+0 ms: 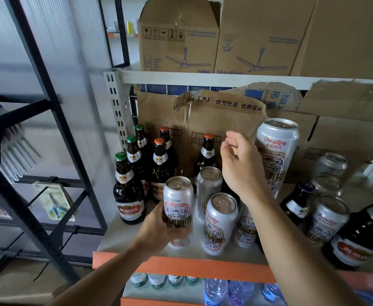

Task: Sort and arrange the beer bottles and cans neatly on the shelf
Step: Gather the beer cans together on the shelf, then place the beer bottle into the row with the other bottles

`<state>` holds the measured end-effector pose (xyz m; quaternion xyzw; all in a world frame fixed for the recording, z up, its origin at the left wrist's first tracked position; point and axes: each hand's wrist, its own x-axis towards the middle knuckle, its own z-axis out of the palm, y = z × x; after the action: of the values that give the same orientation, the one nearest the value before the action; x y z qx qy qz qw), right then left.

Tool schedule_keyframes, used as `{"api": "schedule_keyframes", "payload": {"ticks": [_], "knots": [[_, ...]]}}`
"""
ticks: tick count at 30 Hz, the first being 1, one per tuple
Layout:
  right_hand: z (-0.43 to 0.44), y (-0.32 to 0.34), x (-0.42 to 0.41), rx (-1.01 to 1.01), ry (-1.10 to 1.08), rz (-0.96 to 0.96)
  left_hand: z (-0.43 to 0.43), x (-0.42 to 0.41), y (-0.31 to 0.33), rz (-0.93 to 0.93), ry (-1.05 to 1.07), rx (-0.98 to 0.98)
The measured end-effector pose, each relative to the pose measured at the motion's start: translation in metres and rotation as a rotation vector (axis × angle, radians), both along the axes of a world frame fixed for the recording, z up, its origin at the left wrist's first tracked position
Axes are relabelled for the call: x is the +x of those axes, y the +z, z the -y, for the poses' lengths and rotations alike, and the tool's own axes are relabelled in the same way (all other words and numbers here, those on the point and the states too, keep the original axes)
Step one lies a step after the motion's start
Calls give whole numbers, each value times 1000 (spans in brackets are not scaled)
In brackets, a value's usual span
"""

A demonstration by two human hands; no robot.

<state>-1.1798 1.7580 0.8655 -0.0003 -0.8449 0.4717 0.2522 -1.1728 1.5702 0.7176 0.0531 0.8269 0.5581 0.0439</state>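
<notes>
My left hand [157,230] is shut on a white beer can [177,204], held just above the front of the shelf [203,266]. My right hand [240,166] hovers higher with loosely curled fingers and holds nothing. A tall white Chong Qing can [278,151] stands right beside it. Brown bottles with green caps [128,191] form a row at the left, and orange-capped bottles [160,164] stand next to them. Several white cans [221,224] stand in the middle. More cans [328,217] and dark bottles [360,239] are mixed at the right.
Cardboard boxes [179,36] fill the shelf above, and torn cardboard [221,120] lines the back behind the bottles. A black metal rack [48,129] with hanging tools stands at the left. Water bottles [216,290] sit on the shelf below.
</notes>
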Motion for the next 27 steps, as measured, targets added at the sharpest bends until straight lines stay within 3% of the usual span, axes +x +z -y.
{"api": "schedule_keyframes", "payload": {"ticks": [6,15,27], "knots": [[5,-10,-14,23,2,106,0,2,-21,46,27,-31],[11,-25,-62,-145,-34,284,-7,1,-27,-12,-38,-72],[15,-28,-108,-128,-121,324,1,-3,-30,41,-97,-52]]}}
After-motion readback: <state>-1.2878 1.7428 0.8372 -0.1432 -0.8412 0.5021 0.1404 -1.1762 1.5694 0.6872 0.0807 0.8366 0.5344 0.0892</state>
